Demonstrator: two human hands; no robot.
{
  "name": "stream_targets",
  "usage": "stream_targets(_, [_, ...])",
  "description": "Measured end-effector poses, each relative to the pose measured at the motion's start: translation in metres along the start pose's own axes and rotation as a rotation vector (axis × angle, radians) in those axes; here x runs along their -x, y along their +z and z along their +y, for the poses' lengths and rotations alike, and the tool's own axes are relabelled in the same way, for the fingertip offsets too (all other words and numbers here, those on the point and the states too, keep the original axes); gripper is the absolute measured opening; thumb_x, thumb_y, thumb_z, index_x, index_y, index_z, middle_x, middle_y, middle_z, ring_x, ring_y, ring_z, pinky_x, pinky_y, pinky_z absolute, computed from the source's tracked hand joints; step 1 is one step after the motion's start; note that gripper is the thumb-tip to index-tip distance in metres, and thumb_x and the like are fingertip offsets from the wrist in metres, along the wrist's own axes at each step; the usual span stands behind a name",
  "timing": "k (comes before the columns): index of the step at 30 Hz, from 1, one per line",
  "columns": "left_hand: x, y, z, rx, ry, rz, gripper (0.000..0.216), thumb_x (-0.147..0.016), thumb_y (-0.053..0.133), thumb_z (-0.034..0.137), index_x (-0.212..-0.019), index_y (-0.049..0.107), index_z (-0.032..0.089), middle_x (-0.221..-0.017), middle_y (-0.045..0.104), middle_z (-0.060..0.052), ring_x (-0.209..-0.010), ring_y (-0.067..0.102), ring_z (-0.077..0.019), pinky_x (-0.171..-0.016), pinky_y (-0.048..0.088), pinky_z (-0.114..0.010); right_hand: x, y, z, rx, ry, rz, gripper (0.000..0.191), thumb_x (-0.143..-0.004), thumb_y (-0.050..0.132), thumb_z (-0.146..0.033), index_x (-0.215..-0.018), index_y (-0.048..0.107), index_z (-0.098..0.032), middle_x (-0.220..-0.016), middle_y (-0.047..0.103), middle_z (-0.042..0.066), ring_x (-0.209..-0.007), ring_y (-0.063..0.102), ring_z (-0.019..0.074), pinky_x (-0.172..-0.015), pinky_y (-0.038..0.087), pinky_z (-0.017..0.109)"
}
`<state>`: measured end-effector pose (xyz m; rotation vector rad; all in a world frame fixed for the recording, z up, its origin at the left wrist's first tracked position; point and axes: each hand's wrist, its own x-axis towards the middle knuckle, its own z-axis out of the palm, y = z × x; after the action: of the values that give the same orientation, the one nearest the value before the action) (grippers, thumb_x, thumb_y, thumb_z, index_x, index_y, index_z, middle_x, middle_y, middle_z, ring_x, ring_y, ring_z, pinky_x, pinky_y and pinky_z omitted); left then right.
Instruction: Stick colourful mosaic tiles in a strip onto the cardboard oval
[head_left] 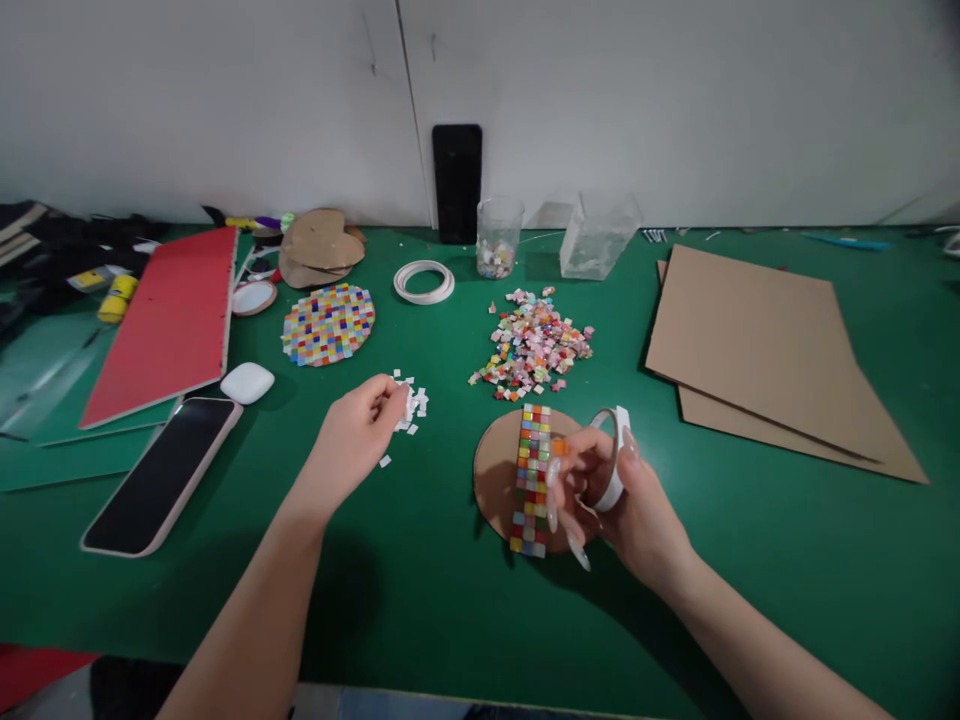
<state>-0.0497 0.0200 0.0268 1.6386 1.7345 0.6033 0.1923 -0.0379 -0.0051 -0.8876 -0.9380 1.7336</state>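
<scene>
We see the round cardboard disc lying flat near five o'clock from the middle of our view, its brown face crossed by a band of glossy square tiles in red, yellow, orange, blue and pale tones. Our right hand is half curled at the disc's three o'clock side, thumb and fingers holding a white tape ring. An orange tile shows by its fingertips; we cannot tell if it is gripped. At the disc's ten o'clock, our left hand has its fingertips drawn together over small white pieces; we cannot tell whether it has one.

The right hand hides much of the disc's right side, and the frame cuts off both forearms. Dark clutter at the left edge is hard to make out.

The counter is green, backed by a pale wall with a vertical seam. From the disc, loose tiles lie heaped at twelve o'clock, a tiled round at ten and cardboard sheets at two.
</scene>
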Motion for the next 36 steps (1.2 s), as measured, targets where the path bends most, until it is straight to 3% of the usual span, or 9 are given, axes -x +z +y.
stream_targets(3, [0.001, 0.005, 0.003, 0.103, 0.023, -0.008, 0.035, -0.089, 0.041, 0.041, -0.062, 0.04, 0.019, -0.054, 0.036, 0.005, -0.049, 0.034, -0.0097, -0.047, 0.026, -0.022, 0.0, -0.002, 0.002, 0.033, -0.017, -0.023, 0.042, -0.085, 0.039, -0.062, -0.085, 0.053, -0.022, -0.069, 0.061, 0.001, -0.042, 0.05, 0.0108, -0.037, 0.04, 0.022])
stream_targets(8, [0.017, 0.033, 0.018, 0.417, 0.101, -0.371, 0.038, -0.094, 0.024, 0.044, -0.071, 0.043, 0.02, -0.053, 0.031, 0.007, -0.046, 0.028, -0.0092, -0.045, 0.025, -0.022, 0.003, 0.002, -0.001, 0.162, -0.102, -0.115, 0.038, -0.09, 0.036, -0.056, -0.088, 0.053, -0.022, -0.066, 0.055, -0.001, -0.047, 0.048, 0.0108, -0.043, 0.042, 0.022])
stream_targets(12, [0.032, 0.051, 0.031, 0.433, 0.166, -0.525, 0.033, -0.096, 0.026, 0.039, -0.074, 0.042, 0.02, -0.06, 0.037, 0.006, -0.052, 0.033, -0.0091, -0.051, 0.03, -0.022, 0.006, 0.005, -0.003, 0.342, -0.122, -0.164, 0.029, -0.092, 0.038, -0.048, -0.088, 0.051, -0.022, -0.069, 0.049, -0.001, -0.056, 0.047, 0.0119, -0.053, 0.044, 0.025])
stream_targets(23, [0.035, 0.055, 0.036, 0.413, 0.238, -0.557, 0.029, -0.095, 0.035, 0.032, -0.071, 0.043, 0.019, -0.064, 0.049, 0.006, -0.06, 0.044, -0.0074, -0.058, 0.036, -0.019, 0.004, 0.007, -0.002, 0.357, -0.092, -0.254, 0.029, -0.095, 0.035, -0.042, -0.076, 0.042, -0.021, -0.07, 0.047, 0.0, -0.062, 0.045, 0.0117, -0.052, 0.04, 0.021])
stream_targets(30, [0.034, 0.057, 0.033, 0.455, 0.252, -0.562, 0.028, -0.092, 0.039, 0.033, -0.069, 0.045, 0.018, -0.062, 0.047, 0.005, -0.057, 0.045, -0.0076, -0.053, 0.036, -0.018, 0.005, 0.009, -0.004, 0.305, -0.009, -0.281, 0.029, -0.094, 0.036, -0.044, -0.083, 0.048, -0.02, -0.073, 0.051, 0.001, -0.059, 0.046, 0.011, -0.051, 0.042, 0.021])
stream_targets(33, [0.033, 0.057, 0.033, 0.449, 0.241, -0.531, 0.029, -0.091, 0.041, 0.033, -0.067, 0.044, 0.018, -0.061, 0.043, 0.006, -0.054, 0.041, -0.0075, -0.05, 0.033, -0.019, 0.004, 0.009, -0.004, 0.418, -0.044, -0.183, 0.037, -0.093, 0.037, -0.047, -0.071, 0.047, -0.019, -0.065, 0.05, -0.001, -0.053, 0.046, 0.0096, -0.047, 0.04, 0.02])
stream_targets(36, [0.031, 0.057, 0.031, 0.426, 0.242, -0.471, 0.03, -0.091, 0.04, 0.034, -0.065, 0.039, 0.018, -0.058, 0.034, 0.007, -0.051, 0.032, -0.0074, -0.048, 0.028, -0.021, 0.0, 0.007, -0.002, 0.53, -0.07, 0.082, 0.042, -0.091, 0.04, -0.049, -0.063, 0.048, -0.018, -0.05, 0.047, -0.003, -0.042, 0.043, 0.0084, -0.04, 0.035, 0.019])
